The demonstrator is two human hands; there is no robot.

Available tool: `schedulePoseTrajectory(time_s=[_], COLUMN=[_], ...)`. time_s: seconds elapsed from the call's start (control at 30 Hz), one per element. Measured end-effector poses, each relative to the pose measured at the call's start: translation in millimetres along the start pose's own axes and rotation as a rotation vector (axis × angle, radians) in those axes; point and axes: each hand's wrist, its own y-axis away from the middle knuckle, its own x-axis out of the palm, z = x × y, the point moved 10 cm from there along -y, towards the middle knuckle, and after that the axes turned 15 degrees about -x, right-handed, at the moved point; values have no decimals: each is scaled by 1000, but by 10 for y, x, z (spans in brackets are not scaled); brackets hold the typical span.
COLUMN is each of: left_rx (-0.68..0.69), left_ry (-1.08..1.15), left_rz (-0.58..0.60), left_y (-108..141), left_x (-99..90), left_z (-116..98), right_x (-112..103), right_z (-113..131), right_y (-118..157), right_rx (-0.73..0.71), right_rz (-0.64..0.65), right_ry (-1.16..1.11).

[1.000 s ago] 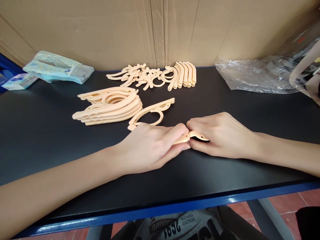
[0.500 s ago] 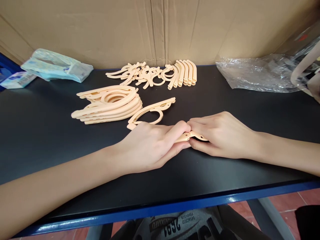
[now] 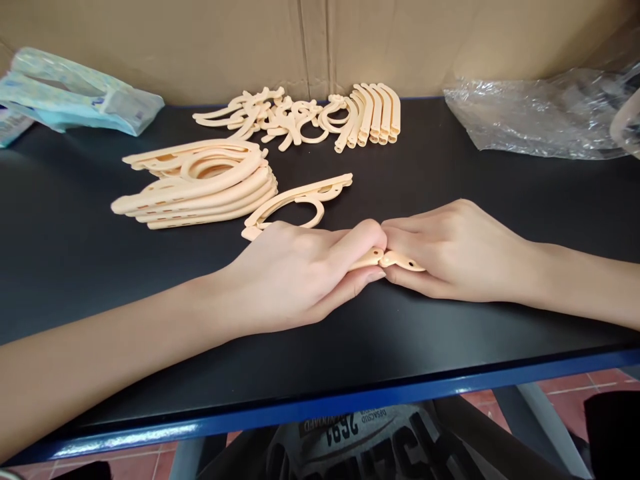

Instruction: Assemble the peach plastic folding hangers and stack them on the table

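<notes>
In the middle of the head view, my left hand [image 3: 300,277] is closed around a cream plastic hanger arm [image 3: 369,258], of which only the end with a small hole shows. My right hand [image 3: 463,253] pinches another cream hanger piece [image 3: 404,261], curved and holed. The two pieces meet end to end between my fingers; whether they are locked together cannot be told. Just behind my left hand lies a folded hanger [image 3: 306,189] with a ring, its lower edge partly hidden. Further left is a stack of folded hangers [image 3: 200,200].
Along the back lie loose hooked hanger parts [image 3: 290,120] and a row of curved hanger arms [image 3: 375,117]. A light-blue tissue pack [image 3: 120,107] sits at the back left, clear plastic wrap [image 3: 525,120] at the back right. A cardboard wall [image 3: 225,47] closes off the rear; the blue table edge [image 3: 350,401] is nearest me.
The camera view has shifted a little closer and lower. Both hands keep their grip; the right-hand piece shows slightly more and is turned a little against the left one.
</notes>
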Motion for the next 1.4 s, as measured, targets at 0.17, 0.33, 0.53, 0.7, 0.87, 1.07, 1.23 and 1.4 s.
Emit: schedulePoseTrajectory(time_s=[0.17, 0.33, 0.53, 0.7, 0.87, 1.07, 1.23, 1.4], left_rx=[-2, 5, -8, -11, -17, -42, -33, -10], left_ry=[24, 24, 41, 36, 19, 18, 31, 18], left_rz=[22, 18, 6, -11, 2, 27, 18, 14], left_y=[-4, -2, 10, 20, 12, 6, 11, 3], left_x=[7, 2, 35, 22, 23, 59, 44, 24], left_z=[-5, 1, 27, 26, 31, 56, 46, 16], right_x=[9, 16, 23, 15, 27, 54, 64, 54], right_z=[-7, -17, -25, -29, -42, -54, -66, -52], right_y=[27, 20, 6, 10, 5, 7, 15, 14], right_rx=[-7, 6, 14, 24, 28, 51, 56, 35], right_rz=[-2, 4, 10, 7, 24, 52, 65, 63], right_ry=[-26, -39, -59, -72, -76, -90, -100, -89])
